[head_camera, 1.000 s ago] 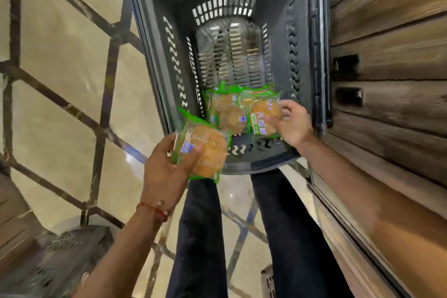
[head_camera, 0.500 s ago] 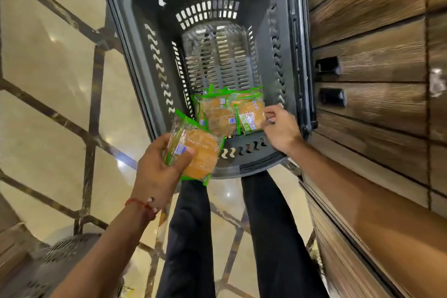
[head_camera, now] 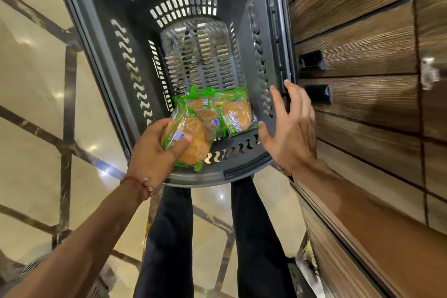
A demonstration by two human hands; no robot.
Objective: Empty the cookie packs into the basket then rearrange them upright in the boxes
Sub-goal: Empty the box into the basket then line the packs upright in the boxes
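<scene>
A black slotted plastic basket point(head_camera: 96, 38) stands on the floor in front of me. My left hand point(head_camera: 152, 152) grips a green-edged clear cookie pack point(head_camera: 193, 138) over the basket's near end, thumb across its label. Several more cookie packs point(head_camera: 232, 113) lie on the basket floor at the near end. My right hand point(head_camera: 290, 128) hovers empty over the basket's right near corner, fingers spread, beside the right rim. No boxes are in view.
A brown wood-panelled counter point(head_camera: 362, 60) with dark handles point(head_camera: 312, 60) runs along the right, close against the basket. My dark-trousered legs point(head_camera: 169, 237) stand below the basket. Glossy beige floor point(head_camera: 31, 94) with dark inlaid lines spreads left; a grey perforated object point(head_camera: 29, 273) shows bottom left.
My right hand let go of the pack lying in the basket and lifted away to the right, fingers opening. My left hand carried its pack rightward, over the basket's near end.
</scene>
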